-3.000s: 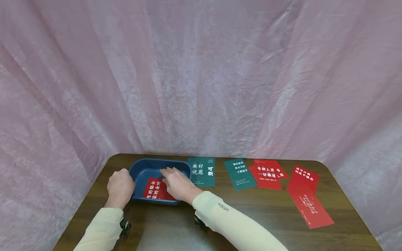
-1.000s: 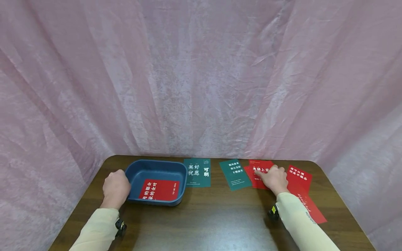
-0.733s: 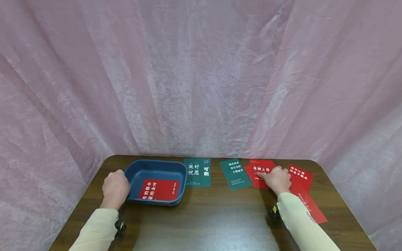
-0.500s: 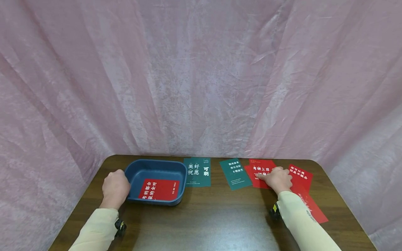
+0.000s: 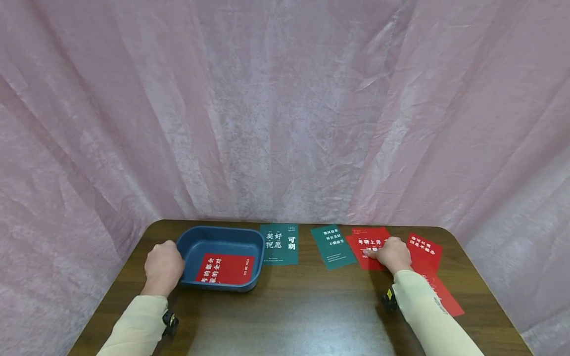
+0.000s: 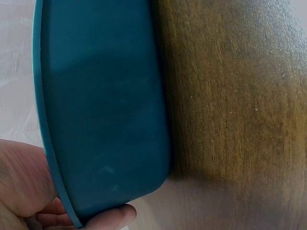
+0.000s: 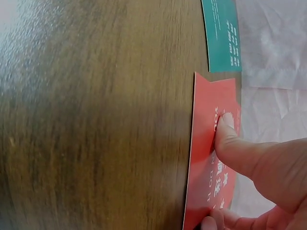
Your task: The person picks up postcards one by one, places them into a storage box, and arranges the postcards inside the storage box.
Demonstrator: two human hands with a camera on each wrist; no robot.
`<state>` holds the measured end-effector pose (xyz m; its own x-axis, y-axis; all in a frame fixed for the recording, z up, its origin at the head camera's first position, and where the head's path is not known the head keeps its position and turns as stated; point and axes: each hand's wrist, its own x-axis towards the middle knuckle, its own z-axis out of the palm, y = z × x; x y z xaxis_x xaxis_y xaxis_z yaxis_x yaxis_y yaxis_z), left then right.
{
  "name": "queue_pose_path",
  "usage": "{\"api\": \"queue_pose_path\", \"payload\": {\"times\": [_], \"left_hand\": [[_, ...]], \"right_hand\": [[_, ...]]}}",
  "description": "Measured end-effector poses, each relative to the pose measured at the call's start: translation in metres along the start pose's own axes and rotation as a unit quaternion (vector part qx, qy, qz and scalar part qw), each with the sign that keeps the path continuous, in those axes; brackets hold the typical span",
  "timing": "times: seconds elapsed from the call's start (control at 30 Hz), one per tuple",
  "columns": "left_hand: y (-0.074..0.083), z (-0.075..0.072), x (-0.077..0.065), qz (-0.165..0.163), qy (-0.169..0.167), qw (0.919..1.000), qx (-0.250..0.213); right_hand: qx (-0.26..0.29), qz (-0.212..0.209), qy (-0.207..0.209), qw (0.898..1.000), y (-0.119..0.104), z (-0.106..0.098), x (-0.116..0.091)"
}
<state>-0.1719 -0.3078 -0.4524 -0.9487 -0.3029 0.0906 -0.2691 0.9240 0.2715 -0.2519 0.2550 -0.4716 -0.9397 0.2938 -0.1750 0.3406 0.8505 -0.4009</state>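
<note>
My left hand (image 5: 164,267) grips the left wall of a blue plastic tray (image 5: 222,229). In the left wrist view, its fingers curl round the corner of the tray wall (image 6: 105,110). A red card (image 5: 228,270) with white lettering lies inside the tray. Toward the right, my right hand (image 5: 393,254) holds a red card (image 5: 367,234) printed "YOU CAN DO IT". The right wrist view has the thumb (image 7: 228,139) pressed on that card's face and the other fingers bent at its far end. Another red card peeks out beneath it.
Green cards (image 5: 283,254) lie just right of the tray, overlapped by its rim in the head view. Another green card (image 5: 335,247) sits left of the held card. Overlapping red cards (image 5: 423,249) lie at the right. A pink curtain (image 5: 285,109) hangs behind the wooden table (image 5: 285,316).
The right hand has left the tray, where a red card now lies, and moved right to the red cards. Lately the held card has shifted slightly left and nearer. The left hand stays on the tray.
</note>
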Motion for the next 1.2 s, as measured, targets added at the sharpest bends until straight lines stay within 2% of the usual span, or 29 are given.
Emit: {"api": "queue_pose_path", "payload": {"times": [0.37,0.67,1.0,1.2], "left_hand": [[0.000,0.001,0.001,-0.011,-0.005,0.9999,0.004],[-0.001,0.005,0.002,-0.007,0.000,1.0000,0.002],[0.000,0.000,-0.001,0.005,0.007,1.0000,0.003],[0.001,-0.002,-0.002,0.001,-0.006,1.0000,0.002]], "right_hand": [[-0.013,0.014,0.000,1.000,-0.004,-0.002,-0.001],[0.009,-0.005,0.010,1.000,0.000,0.000,-0.001],[0.003,-0.003,0.036,0.999,0.004,0.006,-0.002],[0.038,-0.034,0.066,0.997,0.007,0.007,-0.004]]}}
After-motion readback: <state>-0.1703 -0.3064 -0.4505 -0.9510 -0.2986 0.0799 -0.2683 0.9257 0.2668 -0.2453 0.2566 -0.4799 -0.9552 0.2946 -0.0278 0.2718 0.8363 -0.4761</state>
